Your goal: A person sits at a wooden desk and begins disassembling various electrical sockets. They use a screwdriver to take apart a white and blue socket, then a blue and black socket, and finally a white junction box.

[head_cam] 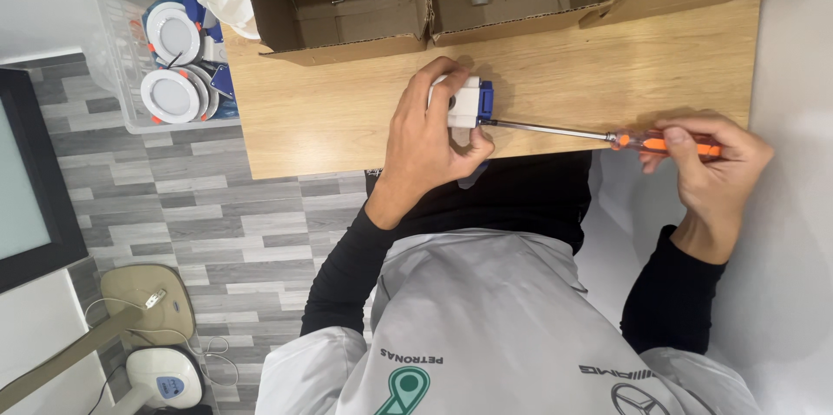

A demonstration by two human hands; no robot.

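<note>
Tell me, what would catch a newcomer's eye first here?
Probably the orange-handled screwdriver at the wooden table's near edge: the right hand grips its handle while its tip meets a small white and blue box held by the left hand. Open cardboard boxes sit behind.

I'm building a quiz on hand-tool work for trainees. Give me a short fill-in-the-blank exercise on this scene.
1. The right hand grips the orange handle of a ____.
2. The left hand holds a small white box with a ____ end piece against the wooden table.
3. The open boxes at the table's far edge are made of ____.
4. The clear bin beside the table holds round white ____.

Missing words: screwdriver; blue; cardboard; lamps
</note>
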